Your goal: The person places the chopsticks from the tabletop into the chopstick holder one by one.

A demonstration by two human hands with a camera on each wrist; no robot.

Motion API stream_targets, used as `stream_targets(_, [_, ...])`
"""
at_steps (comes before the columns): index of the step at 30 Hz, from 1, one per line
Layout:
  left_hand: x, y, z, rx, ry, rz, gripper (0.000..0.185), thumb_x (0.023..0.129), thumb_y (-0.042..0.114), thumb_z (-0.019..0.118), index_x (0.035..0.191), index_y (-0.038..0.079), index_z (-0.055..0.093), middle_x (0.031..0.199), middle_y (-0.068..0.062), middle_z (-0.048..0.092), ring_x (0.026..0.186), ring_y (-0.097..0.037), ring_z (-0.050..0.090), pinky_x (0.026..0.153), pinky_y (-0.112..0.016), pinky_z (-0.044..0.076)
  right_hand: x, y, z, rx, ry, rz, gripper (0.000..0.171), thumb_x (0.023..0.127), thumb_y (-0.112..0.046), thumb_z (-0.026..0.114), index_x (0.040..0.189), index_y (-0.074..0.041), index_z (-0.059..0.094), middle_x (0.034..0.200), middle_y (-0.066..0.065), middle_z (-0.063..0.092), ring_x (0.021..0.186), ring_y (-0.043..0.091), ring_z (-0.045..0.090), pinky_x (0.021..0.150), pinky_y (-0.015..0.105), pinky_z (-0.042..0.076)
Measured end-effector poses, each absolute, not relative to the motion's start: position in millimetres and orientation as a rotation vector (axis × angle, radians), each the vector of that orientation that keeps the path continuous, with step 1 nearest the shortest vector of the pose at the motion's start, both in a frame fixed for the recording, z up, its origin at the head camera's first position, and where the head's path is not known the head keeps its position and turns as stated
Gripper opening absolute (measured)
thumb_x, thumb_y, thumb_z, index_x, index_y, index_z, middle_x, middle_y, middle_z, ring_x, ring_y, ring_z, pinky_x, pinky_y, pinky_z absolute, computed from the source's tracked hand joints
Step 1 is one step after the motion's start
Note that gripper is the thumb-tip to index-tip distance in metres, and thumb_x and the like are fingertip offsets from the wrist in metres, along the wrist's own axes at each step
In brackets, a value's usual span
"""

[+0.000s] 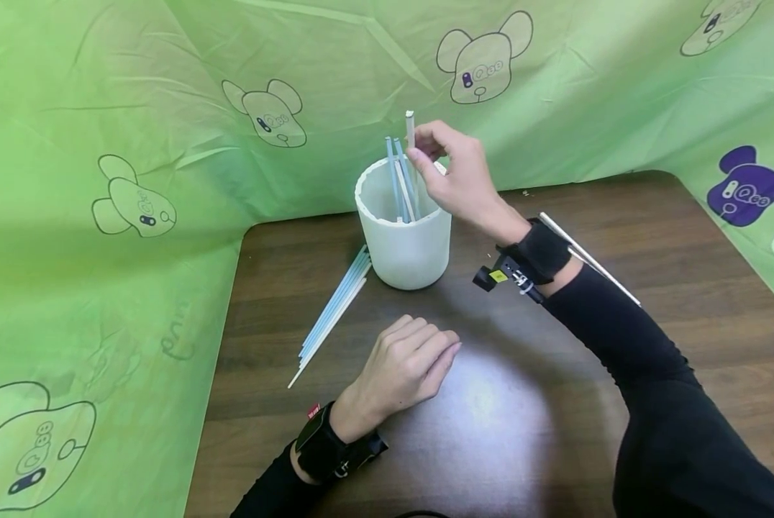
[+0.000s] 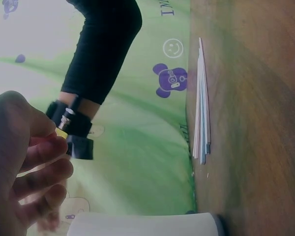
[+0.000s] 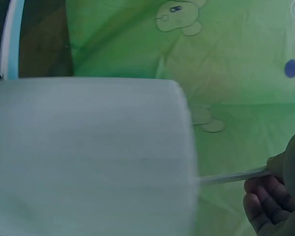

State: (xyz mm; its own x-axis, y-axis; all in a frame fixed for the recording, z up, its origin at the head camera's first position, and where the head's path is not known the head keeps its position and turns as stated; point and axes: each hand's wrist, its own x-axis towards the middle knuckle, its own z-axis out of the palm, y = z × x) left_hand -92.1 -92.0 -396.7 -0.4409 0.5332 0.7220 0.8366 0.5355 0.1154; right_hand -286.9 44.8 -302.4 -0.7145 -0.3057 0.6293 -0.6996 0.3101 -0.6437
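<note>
My right hand pinches a thin, straw-like white stick between thumb and fingers. The stick stands nearly upright, its lower part inside a white cylindrical container. In the right wrist view the same stick runs from the fingers past the container's rim. Several blue and white sticks lean inside the container. My left hand is held over the table in front of the container, its fingers loosely curled and holding nothing.
A bundle of blue and white sticks lies on the wooden table, left of the container. More sticks lie on the right side, partly behind the right forearm in the head view. A green printed cloth hangs around the table.
</note>
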Motion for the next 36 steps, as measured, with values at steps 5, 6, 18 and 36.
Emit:
stream_targets(5, [-90.9,-96.3,-398.5,-1.086,-2.156,-0.618,0.007,0.091,0.012,0.064,0.089,0.01,0.07,0.075,0.004,0.066,0.065,-0.009,0.055,0.06,-0.019,0.04,-298.3,38.1,-316.7,0.85,-2.38,1.345,0.015,0.095,-0.009,0.063,0.107,0.0,0.066,0.097,0.011,0.07,0.085,0.016,0.064,0.08,0.026,0.052])
stream_targets(6, [-90.7,-97.3,-398.9,-1.082,-2.158,-0.616,0.007,0.091,0.012,0.064,0.089,0.01,0.07,0.075,0.004,0.066,0.065,-0.009,0.055,0.06,-0.019,0.04,-300.2,37.6,-318.4,0.838,-2.42,1.334,0.015,0.095,-0.009,0.064,0.107,0.0,0.066,0.097,0.011,0.07,0.086,0.017,0.064,0.082,0.028,0.052])
stream_targets(18, [-90.0,-99.8,-401.6,-1.067,-2.161,-0.633,0.007,0.091,0.012,0.063,0.089,0.011,0.07,0.075,0.004,0.065,0.064,-0.009,0.055,0.06,-0.02,0.04,-305.0,27.8,-327.9,0.619,-2.703,1.045,0.017,0.092,-0.021,0.065,0.099,-0.007,0.072,0.127,0.011,0.064,0.122,0.033,0.046,0.098,0.046,0.026])
stream_targets(36, [-90.6,-101.5,-406.7,-1.058,-2.177,-0.649,0.008,0.092,0.012,0.063,0.089,0.01,0.07,0.075,0.004,0.066,0.064,-0.008,0.055,0.06,-0.019,0.039,-305.2,34.2,-326.4,0.54,-2.724,1.106,0.041,0.098,-0.026,0.058,0.134,-0.007,0.056,0.139,0.011,0.056,0.129,0.029,0.044,0.112,0.042,0.027])
